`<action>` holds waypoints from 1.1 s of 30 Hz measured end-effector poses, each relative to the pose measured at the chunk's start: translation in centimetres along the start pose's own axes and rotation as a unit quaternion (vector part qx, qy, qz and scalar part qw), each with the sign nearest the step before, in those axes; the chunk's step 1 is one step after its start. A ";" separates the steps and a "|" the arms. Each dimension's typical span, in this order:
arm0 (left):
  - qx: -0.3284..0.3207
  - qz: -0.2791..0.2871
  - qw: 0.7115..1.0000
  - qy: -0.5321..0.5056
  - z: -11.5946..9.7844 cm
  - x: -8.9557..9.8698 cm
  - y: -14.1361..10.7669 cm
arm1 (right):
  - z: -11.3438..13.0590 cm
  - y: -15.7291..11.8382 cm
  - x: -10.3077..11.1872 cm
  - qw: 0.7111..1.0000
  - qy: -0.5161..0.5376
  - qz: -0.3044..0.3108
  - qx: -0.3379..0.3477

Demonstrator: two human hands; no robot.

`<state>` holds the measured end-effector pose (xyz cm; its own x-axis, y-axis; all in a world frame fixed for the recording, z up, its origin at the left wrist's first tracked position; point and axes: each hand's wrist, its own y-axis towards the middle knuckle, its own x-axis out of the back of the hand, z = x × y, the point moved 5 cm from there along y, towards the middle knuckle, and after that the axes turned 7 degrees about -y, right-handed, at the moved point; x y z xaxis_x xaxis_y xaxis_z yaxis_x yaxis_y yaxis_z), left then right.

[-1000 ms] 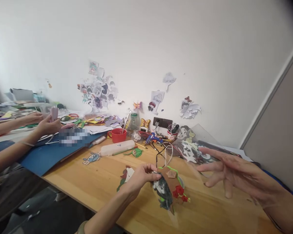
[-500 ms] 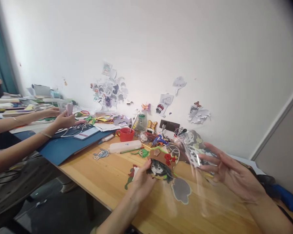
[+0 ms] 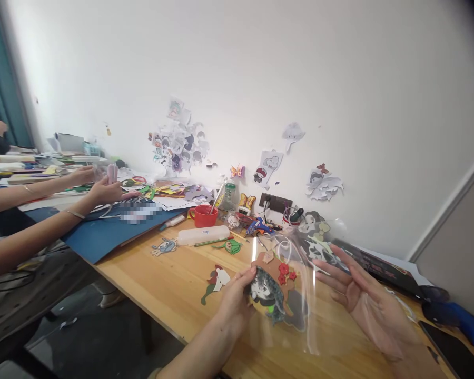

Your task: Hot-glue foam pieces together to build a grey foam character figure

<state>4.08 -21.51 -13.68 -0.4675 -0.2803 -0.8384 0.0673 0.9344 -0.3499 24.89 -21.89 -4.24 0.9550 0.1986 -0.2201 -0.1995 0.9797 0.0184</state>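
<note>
My left hand [image 3: 237, 292] pinches the edge of a cut-out figure [image 3: 265, 289] with dark hair, a brown hat and red flowers. A clear plastic sheet [image 3: 310, 316] lies over or around the figure and reaches toward my right hand [image 3: 369, 295]. The fingers of my right hand are spread, palm turned up, beside the plastic; whether it grips the film is hard to tell. Beneath the figure is a grey cut-out [image 3: 299, 310]. Left of my left hand lies a red, white and green cut-out [image 3: 215, 281]. A black-and-white figure [image 3: 318, 250] shows behind my right fingers.
A red mug [image 3: 204, 216], a pencil case [image 3: 203, 235], a blue glue gun [image 3: 258, 226] and a green cut-out [image 3: 229, 245] stand or lie toward the wall. A co-worker's hands [image 3: 105, 190] are over a blue board [image 3: 90, 239] at left. A phone [image 3: 454, 350] lies right.
The figure in my left hand has shifted slightly right and down, and the clear plastic now overlaps it. My right hand has moved a little left, its palm turned further up.
</note>
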 end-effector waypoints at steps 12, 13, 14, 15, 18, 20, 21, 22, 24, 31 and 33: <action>-0.071 -0.075 0.993 0.053 1.3 1.1 1.7 | -2.3 -1.9 -2.3 0.987 -0.135 -0.056 -0.068; -0.051 -0.077 0.994 0.065 1.4 1.0 1.4 | -2.0 -2.0 -2.6 0.986 -0.146 -0.061 -0.059; -0.027 -0.078 0.993 0.079 1.4 1.0 1.1 | -1.8 -2.0 -2.9 0.985 -0.154 -0.067 -0.049; 0.000 -0.076 0.993 0.093 1.4 1.0 0.8 | -1.7 -2.1 -3.0 0.984 -0.159 -0.073 -0.039; 0.062 -0.058 0.988 0.130 1.3 0.9 -0.4 | -2.0 -2.3 -2.9 0.985 -0.151 -0.077 -0.020; 0.090 -0.032 0.985 0.144 1.5 0.8 -1.0 | -2.6 -2.4 -2.7 0.989 -0.128 -0.070 -0.022; 0.103 -0.010 0.984 0.143 1.6 0.8 -1.2 | -2.9 -2.6 -2.5 0.991 -0.110 -0.067 -0.023; 0.116 0.016 0.984 0.135 1.8 0.7 -1.4 | -3.0 -2.7 -2.2 0.994 -0.087 -0.064 -0.024; 0.142 0.079 0.981 0.104 2.3 0.6 -1.7 | -3.1 -3.1 -1.6 0.997 -0.030 -0.060 -0.027; 0.154 0.149 0.970 0.112 3.4 1.3 -2.5 | -3.5 -4.8 2.2 0.988 0.127 -0.051 -0.070; 0.076 0.095 0.965 0.234 2.5 2.1 -2.3 | -4.8 -5.9 3.7 0.987 0.113 -0.073 -0.091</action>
<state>5.15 -24.76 -15.70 -0.7783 0.0561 -0.6254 0.3031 0.9058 -0.2959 28.51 -27.05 -9.79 0.9074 0.0250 -0.4195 -0.1197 0.9722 -0.2011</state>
